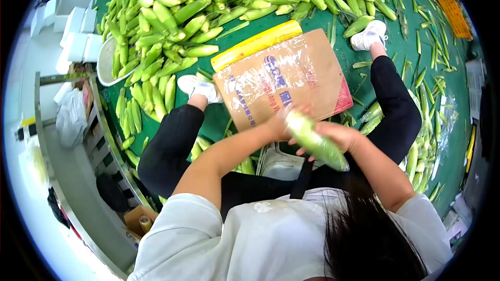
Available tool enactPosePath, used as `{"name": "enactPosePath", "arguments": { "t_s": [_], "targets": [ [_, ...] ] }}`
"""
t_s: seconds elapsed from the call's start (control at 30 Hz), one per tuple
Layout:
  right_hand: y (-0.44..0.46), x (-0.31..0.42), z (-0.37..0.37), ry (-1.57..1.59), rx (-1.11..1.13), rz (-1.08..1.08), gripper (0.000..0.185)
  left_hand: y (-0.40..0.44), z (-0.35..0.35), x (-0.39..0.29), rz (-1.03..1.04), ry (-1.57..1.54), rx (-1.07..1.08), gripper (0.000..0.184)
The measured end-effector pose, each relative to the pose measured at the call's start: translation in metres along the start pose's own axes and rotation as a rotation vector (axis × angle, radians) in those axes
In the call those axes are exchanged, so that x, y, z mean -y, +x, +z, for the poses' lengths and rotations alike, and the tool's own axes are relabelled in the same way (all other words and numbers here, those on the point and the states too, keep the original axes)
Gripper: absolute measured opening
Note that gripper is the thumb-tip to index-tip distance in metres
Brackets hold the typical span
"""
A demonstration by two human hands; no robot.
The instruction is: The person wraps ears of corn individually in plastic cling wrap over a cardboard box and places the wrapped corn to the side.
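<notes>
An ear of corn [319, 143] in its pale green husk, shiny with clear film, is held slantwise above my lap. My right hand [337, 136] grips its middle, with fingertips showing beneath the ear. Around the upper, paler end is my left hand [281, 124], blurred by motion and partly hidden by the corn. Beyond both hands lies a flat brown cardboard box [255, 86] with printed lettering and clear film over its top. Along the box's far edge runs a yellow roll [257, 45].
A large heap of husked-on corn [172, 18] covers the green floor [385, 80] ahead. Film-wrapped ears [421, 151] are piled at my right. A pale basin [108, 62] and a slatted frame [117, 151] stand left; an orange crate [452, 10] is far right.
</notes>
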State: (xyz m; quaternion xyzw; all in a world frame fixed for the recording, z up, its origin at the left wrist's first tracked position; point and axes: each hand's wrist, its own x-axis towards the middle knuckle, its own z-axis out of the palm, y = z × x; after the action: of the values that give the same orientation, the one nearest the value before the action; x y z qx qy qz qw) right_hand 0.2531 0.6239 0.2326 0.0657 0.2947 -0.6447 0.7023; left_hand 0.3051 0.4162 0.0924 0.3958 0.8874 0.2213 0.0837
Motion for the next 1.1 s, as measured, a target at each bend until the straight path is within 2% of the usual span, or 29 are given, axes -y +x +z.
{"name": "enactPosePath", "arguments": {
  "t_s": [0.03, 0.07, 0.1, 0.17, 0.2, 0.23, 0.3, 0.37, 0.4, 0.43, 0.47, 0.5, 0.53, 0.57, 0.63, 0.67, 0.73, 0.8, 0.83, 0.87, 0.9, 0.93, 0.97, 1.0, 1.03, 1.07, 1.1],
  "targets": [
    [-0.011, -0.001, -0.005, 0.076, -0.069, -0.017, 0.066, -0.012, -0.027, -0.031, -0.088, -0.332, 0.117, 0.059],
    [-0.021, -0.009, -0.019, 0.018, -0.174, -0.051, 0.063, -0.028, -0.015, -0.049, -0.069, -0.260, 0.075, 0.063],
    [-0.027, -0.016, -0.030, -0.045, -0.275, -0.084, 0.061, -0.047, -0.013, -0.062, -0.263, -0.602, 0.105, 0.068],
    [-0.029, -0.010, -0.021, -0.177, -0.339, 0.036, 0.060, -0.060, -0.085, -0.089, -0.413, -0.317, -0.303, 0.069],
    [-0.019, -0.015, -0.021, -0.210, -0.291, 0.074, 0.065, -0.060, -0.112, -0.086, -0.334, -0.143, -0.313, 0.073],
    [-0.012, -0.006, -0.006, -0.206, -0.206, 0.187, 0.069, -0.055, -0.132, -0.074, -0.189, 0.090, -0.372, 0.063],
    [0.002, 0.007, 0.027, -0.275, -0.098, 0.329, 0.072, -0.052, -0.148, -0.051, -0.334, -0.324, 0.039, 0.041],
    [0.022, 0.011, 0.049, -0.850, -0.213, 0.003, 0.069, -0.056, -0.137, -0.010, -0.229, -0.488, -0.008, 0.027],
    [0.031, 0.016, 0.063, -1.115, -0.295, -0.155, 0.068, -0.063, -0.153, 0.007, -0.250, -0.616, 0.136, 0.038],
    [0.043, 0.021, 0.075, -1.370, -0.383, -0.332, 0.067, -0.075, -0.160, 0.026, -0.280, -0.612, 0.256, 0.041],
    [0.060, 0.028, 0.082, -1.603, -0.472, -0.380, 0.069, -0.087, -0.167, 0.046, -0.304, -0.605, 0.376, 0.043],
    [0.084, 0.039, 0.092, -1.697, -0.512, -0.355, 0.070, -0.099, -0.172, 0.066, -0.326, -0.604, 0.493, 0.046],
    [0.112, 0.052, 0.104, -1.794, -0.552, -0.328, 0.070, -0.127, -0.215, 0.052, -0.456, -0.386, 0.213, 0.072],
    [0.141, 0.062, 0.118, -1.883, -0.597, -0.299, 0.070, -0.135, -0.244, 0.050, -0.543, -0.361, 0.196, 0.080],
    [0.209, 0.081, 0.154, -1.944, -0.548, -0.501, 0.069, -0.156, -0.283, 0.060, -0.714, -0.321, 0.174, 0.096],
    [0.242, 0.092, 0.167, -1.973, -0.475, -0.597, 0.070, -0.183, -0.270, 0.093, -0.716, -0.276, 0.164, 0.105],
    [0.286, 0.106, 0.189, -2.023, -0.289, -0.815, 0.073, -0.255, -0.288, 0.115, -0.752, -0.346, -0.070, 0.107],
    [0.305, 0.129, 0.196, -2.003, -0.096, -1.019, 0.084, -0.340, -0.303, 0.091, -1.092, -0.365, -0.170, 0.094],
    [0.313, 0.137, 0.174, -1.937, -0.130, -1.034, 0.085, -0.404, -0.261, 0.090, -1.141, -0.295, -0.345, 0.082],
    [0.313, 0.144, 0.141, -1.832, -0.200, -0.952, 0.077, -0.460, -0.229, 0.069, -1.337, -0.451, -0.488, 0.071],
    [0.299, 0.146, 0.125, -1.671, -0.321, -0.756, 0.071, -0.515, -0.194, 0.039, -1.538, -0.468, -0.495, 0.070],
    [0.286, 0.148, 0.089, -1.850, -0.348, -0.810, 0.062, -0.572, -0.161, 0.009, -1.739, -0.552, -0.282, 0.074],
    [0.269, 0.145, 0.037, -1.787, -0.470, -0.621, 0.049, -0.628, -0.133, -0.027, -1.687, -0.604, -0.118, 0.079],
    [0.245, 0.144, 0.017, -1.717, -0.451, -0.405, 0.040, -0.683, -0.089, -0.058, -1.770, -0.506, 0.366, 0.087],
    [0.222, 0.131, 0.000, -1.594, -0.440, -0.427, 0.037, -0.703, -0.078, -0.068, -1.850, -0.883, 0.589, 0.079],
    [0.198, 0.121, -0.028, -1.627, -0.435, -0.326, 0.036, -0.723, -0.067, -0.077, -1.878, -1.218, 0.878, 0.071],
    [0.179, 0.118, -0.059, -1.659, -0.429, -0.225, 0.036, -0.761, -0.037, -0.072, -1.939, -1.799, 0.796, 0.063]
  ]
}}
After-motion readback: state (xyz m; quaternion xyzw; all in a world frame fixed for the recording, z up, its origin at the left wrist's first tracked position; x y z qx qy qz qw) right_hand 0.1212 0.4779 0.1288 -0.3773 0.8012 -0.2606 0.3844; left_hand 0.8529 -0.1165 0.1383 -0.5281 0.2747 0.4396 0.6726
